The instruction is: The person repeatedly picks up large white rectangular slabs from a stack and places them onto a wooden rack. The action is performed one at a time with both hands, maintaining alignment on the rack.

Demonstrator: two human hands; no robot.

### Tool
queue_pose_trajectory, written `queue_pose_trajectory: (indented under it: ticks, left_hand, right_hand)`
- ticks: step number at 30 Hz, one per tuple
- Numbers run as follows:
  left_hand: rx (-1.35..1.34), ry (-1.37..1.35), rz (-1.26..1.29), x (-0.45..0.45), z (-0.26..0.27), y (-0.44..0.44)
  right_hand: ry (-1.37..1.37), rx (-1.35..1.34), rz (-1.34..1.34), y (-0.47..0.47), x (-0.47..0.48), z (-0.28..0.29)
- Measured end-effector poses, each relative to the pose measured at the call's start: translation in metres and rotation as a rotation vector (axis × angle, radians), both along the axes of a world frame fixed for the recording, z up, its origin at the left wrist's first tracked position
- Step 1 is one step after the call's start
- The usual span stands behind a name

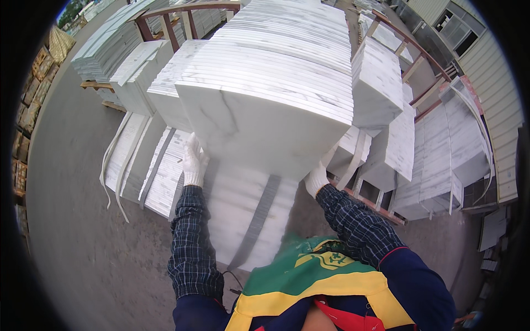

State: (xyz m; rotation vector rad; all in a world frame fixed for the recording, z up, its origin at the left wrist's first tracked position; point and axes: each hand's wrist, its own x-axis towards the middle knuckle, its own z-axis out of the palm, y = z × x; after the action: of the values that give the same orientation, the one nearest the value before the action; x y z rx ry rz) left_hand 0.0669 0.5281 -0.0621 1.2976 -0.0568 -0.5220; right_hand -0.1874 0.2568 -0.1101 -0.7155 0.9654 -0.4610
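A grey-veined white marble slab (265,128) forms the near face of a tall row of upright slabs (281,53). My left hand (193,161), in a white knitted glove, is at the slab's left edge, fingers pointing up. At its lower right edge is my right hand (318,177), gloved alike, its fingers partly hidden by the slab. Whether either hand bears weight cannot be told. Below the slab, between my forearms, lies a lower block of packed slabs (244,207) with a grey strap (258,219) across it.
Strapped stacks of marble tiles (161,165) stand at the left, and more marble blocks (377,82) at the right. Brown wooden frames (418,49) rise behind the stacks. A corrugated wall (488,70) runs along the far right. Loose white straps (120,194) hang toward the floor.
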Motion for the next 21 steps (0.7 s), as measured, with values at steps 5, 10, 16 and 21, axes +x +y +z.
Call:
queue_pose_trajectory:
  ticks: [5,10,16,21]
  left_hand:
    - [0.304,-0.174,0.187,0.009,-0.055,-0.019]
    - [0.278,-0.282,0.262,0.008,-0.069,-0.02]
    - [0.182,-0.262,0.343,0.0,-0.047,-0.027]
    - [0.262,-0.246,0.454,-0.034,-0.005,-0.04]
  right_hand:
    - [0.028,-0.862,0.423,0.004,0.01,-0.03]
    - [0.276,-1.376,0.656,0.01,0.0,-0.009]
    - [-0.131,-0.443,0.296,0.019,0.01,0.01]
    - [0.2,-0.339,0.264,-0.007,0.001,0.002]
